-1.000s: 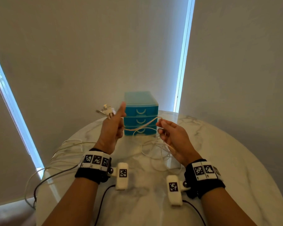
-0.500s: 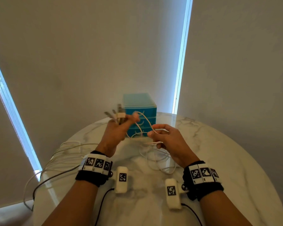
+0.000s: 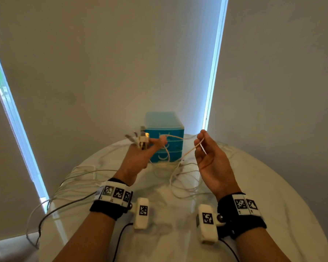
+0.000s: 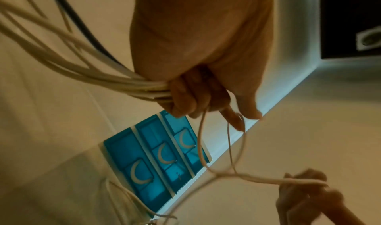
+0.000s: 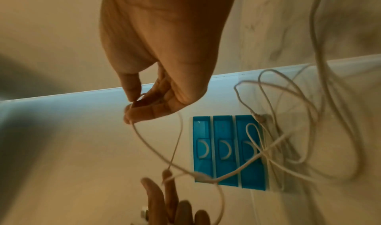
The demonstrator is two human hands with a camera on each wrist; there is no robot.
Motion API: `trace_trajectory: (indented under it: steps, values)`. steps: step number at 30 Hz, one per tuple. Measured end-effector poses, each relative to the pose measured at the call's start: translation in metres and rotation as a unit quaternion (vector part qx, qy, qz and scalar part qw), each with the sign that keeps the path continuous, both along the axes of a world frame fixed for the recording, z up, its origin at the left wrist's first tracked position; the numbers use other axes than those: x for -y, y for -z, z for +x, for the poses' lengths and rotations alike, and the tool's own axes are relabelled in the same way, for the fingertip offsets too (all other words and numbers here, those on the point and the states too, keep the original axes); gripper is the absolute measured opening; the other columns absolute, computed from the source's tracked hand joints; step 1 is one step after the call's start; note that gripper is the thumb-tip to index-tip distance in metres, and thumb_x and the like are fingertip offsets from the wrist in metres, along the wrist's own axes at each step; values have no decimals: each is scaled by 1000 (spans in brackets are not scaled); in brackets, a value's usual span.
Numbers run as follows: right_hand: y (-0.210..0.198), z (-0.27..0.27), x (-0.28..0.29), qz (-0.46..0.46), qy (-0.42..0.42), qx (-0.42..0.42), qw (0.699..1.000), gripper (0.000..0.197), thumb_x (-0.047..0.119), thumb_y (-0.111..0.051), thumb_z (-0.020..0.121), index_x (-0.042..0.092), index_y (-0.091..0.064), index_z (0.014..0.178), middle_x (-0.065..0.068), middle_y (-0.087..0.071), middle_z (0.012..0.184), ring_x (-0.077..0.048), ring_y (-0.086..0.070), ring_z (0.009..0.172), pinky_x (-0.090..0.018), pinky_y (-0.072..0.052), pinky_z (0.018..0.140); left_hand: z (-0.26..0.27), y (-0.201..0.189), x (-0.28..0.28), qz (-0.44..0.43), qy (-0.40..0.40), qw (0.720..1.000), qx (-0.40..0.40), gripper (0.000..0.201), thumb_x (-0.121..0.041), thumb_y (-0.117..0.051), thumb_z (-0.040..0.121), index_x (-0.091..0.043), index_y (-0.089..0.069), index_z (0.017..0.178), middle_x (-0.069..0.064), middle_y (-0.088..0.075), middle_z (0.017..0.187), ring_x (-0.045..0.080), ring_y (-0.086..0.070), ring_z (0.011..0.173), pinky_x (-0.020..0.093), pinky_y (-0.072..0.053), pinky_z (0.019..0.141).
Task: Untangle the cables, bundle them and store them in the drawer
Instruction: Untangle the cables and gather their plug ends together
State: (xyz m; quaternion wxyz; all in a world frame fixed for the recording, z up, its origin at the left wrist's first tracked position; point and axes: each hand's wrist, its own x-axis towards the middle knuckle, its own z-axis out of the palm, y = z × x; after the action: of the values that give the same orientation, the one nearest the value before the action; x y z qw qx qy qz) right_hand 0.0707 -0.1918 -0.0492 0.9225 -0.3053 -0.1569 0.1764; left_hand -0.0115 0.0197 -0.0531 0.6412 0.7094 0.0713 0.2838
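My left hand (image 3: 140, 154) is raised over the table and grips a bunch of white cables (image 4: 115, 83), with their plug ends (image 3: 141, 139) sticking up above the fist. A thin white cable (image 3: 173, 137) loops over its extended index finger (image 4: 234, 119). My right hand (image 3: 206, 148) pinches that same thin cable (image 5: 156, 145) between thumb and fingertips, held up to the right of the left hand. Loose loops of white cable (image 3: 182, 178) lie tangled on the table below. The small blue three-drawer unit (image 3: 166, 140) stands behind the hands, all drawers shut.
The round white marble table (image 3: 263, 195) carries everything. White and dark cables (image 3: 51, 201) trail off its left edge toward the floor. Walls with bright window slits stand close behind. Wrist cameras with black leads hang under both forearms.
My right hand has moved up and to the right, drawing the thin cable taut from the left index finger. The left hand stays raised with its cable bunch.
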Motion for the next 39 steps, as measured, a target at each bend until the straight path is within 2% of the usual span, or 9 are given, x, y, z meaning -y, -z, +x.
trace_trajectory:
  steps: [6, 12, 15, 19, 24, 31, 33, 37, 39]
  values:
    - [7, 3, -11, -16, 53, 14, 998, 15, 12, -63, 106, 3, -72, 115, -12, -79, 117, -22, -78, 113, -28, -64, 93, 2, 3, 11, 159, 149, 974, -58, 17, -36, -88, 86, -24, -87, 98, -16, -78, 118, 0, -70, 115, 22, -55, 98]
    - [10, -2, -17, -41, 26, 27, 998, 19, 17, -62, 109, 2, -73, 113, -17, -79, 117, -24, -78, 115, -28, -64, 91, 1, 4, 15, 116, 113, 987, 2, 16, -23, -89, 87, -9, -83, 94, -9, -82, 104, 2, -76, 99, 20, -59, 87]
    - [14, -3, -18, -142, -13, 69, 987, 32, 32, -66, 108, 3, -71, 122, -17, -79, 121, -29, -77, 117, -36, -65, 95, 1, -1, 7, -39, 21, 996, 74, 16, -22, -84, 92, -7, -81, 97, -10, -76, 75, -3, -63, 57, 11, -45, 51]
    - [36, -3, -22, -379, -15, 240, 894, 30, 34, -76, 101, 14, -75, 123, -3, -81, 118, -22, -77, 114, -40, -63, 101, 8, 2, -17, -217, -25, 968, 120, 19, -38, -89, 84, -22, -83, 92, -6, -52, 73, 5, -28, 49, 20, -19, 42]
    - [48, -1, -24, -505, -54, 330, 796, 33, 29, -84, 95, 29, -73, 126, 10, -79, 116, -3, -74, 99, -17, -59, 81, 6, 0, -21, -276, -27, 951, 138, 20, -39, -82, 91, -24, -77, 103, -15, -47, 59, 5, -22, 45, 21, -15, 42]
    - [58, -3, -25, -585, -49, 395, 706, 20, 52, -83, 90, 43, -83, 108, 13, -80, 101, -3, -71, 92, -17, -51, 81, 5, -1, -23, -286, -22, 946, 154, 30, -46, -80, 84, -24, -78, 105, -15, -48, 54, 5, -21, 42, 24, -12, 45]
    - [56, -3, -27, -549, 16, 402, 733, 17, 48, -81, 93, 39, -85, 107, 15, -79, 98, -1, -68, 87, -18, -49, 80, 6, 1, -25, -285, -31, 946, 154, 32, -47, -82, 83, -24, -79, 105, -14, -40, 53, 5, -20, 43, 23, -14, 43]
    - [36, 5, -20, -306, 123, 188, 925, 25, 29, -73, 104, 6, -79, 114, -1, -70, 78, -13, -59, 64, -22, -45, 57, 7, 2, -27, -261, -51, 957, 112, 19, -46, -84, 89, -27, -85, 86, -9, -30, 58, 7, -18, 46, 22, -13, 42]
    - [26, 8, -14, -215, 109, 90, 966, 18, 18, -65, 107, 1, -70, 110, -8, -71, 79, -15, -61, 62, -23, -43, 51, 8, 4, -24, -218, -31, 972, 81, 26, -48, -85, 88, -23, -87, 92, -8, -29, 59, 7, -18, 47, 21, -15, 40]
